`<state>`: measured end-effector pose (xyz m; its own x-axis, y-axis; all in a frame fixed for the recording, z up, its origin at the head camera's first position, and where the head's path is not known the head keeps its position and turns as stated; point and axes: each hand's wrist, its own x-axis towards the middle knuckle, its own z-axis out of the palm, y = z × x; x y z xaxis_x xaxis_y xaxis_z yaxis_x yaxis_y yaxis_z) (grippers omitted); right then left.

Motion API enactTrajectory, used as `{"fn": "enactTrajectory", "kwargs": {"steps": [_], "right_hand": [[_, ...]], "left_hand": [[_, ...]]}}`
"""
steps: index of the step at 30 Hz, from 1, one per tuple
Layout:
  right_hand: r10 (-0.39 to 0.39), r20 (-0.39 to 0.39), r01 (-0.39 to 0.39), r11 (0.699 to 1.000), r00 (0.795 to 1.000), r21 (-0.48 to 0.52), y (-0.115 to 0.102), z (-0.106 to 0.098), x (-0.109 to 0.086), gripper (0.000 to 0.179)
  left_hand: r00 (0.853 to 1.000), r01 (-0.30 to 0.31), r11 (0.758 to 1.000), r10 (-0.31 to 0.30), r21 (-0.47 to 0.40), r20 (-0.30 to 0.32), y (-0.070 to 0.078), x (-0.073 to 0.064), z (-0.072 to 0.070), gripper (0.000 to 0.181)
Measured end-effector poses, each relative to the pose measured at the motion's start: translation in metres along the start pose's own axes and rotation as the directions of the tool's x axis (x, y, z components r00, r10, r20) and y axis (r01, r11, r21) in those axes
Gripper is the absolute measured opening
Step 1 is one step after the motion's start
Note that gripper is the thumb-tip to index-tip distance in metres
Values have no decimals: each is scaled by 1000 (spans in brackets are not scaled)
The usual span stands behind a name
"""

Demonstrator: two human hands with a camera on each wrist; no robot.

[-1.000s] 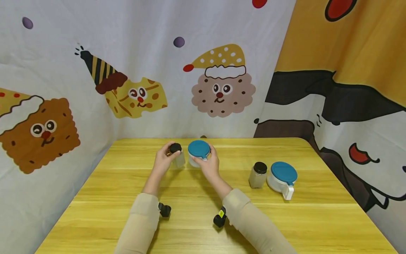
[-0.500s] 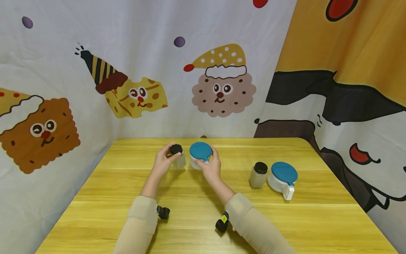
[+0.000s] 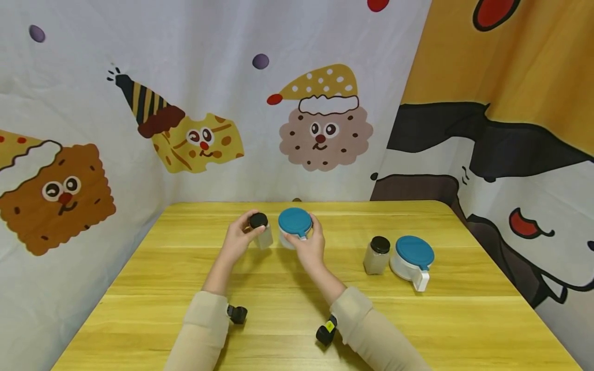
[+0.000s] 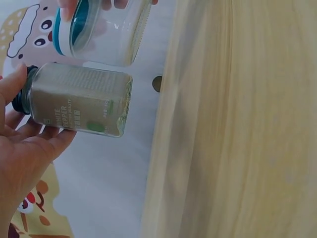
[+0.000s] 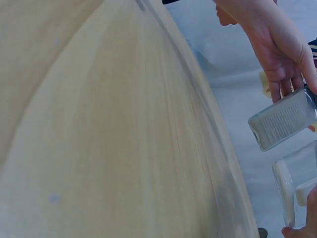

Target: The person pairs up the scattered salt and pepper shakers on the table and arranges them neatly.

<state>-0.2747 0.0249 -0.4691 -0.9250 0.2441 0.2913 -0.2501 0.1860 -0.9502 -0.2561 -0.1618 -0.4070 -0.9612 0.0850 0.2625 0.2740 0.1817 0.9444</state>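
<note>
Both hands have drawn slightly nearer the person, the left hand (image 3: 238, 238) still curled round the white pepper jar (image 3: 262, 233) just left of the teal-lidded container (image 3: 294, 233), which the right hand (image 3: 310, 246) clasps, both lifted off the tabletop (image 3: 417, 319).

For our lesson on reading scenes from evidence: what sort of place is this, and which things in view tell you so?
Probably a staged tabletop set rather than a real kitchen: a cartoon-printed cloth backdrop hangs behind a bare wooden table, and matching pairs of items, a pepper jar and a blue-lidded container, are laid out.
</note>
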Motion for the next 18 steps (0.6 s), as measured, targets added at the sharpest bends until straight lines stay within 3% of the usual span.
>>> {"fn": "enactTrajectory", "kwargs": {"steps": [8, 18], "right_hand": [[-16, -16, 16, 1000, 1000, 17, -5, -4, -6, 83], [-29, -43, 30, 999, 999, 23, -9, -8, -14, 82]], "left_hand": [[998, -49, 999, 49, -15, 29, -26, 7, -2, 45], [997, -63, 998, 64, -13, 49, -28, 4, -2, 45]]}}
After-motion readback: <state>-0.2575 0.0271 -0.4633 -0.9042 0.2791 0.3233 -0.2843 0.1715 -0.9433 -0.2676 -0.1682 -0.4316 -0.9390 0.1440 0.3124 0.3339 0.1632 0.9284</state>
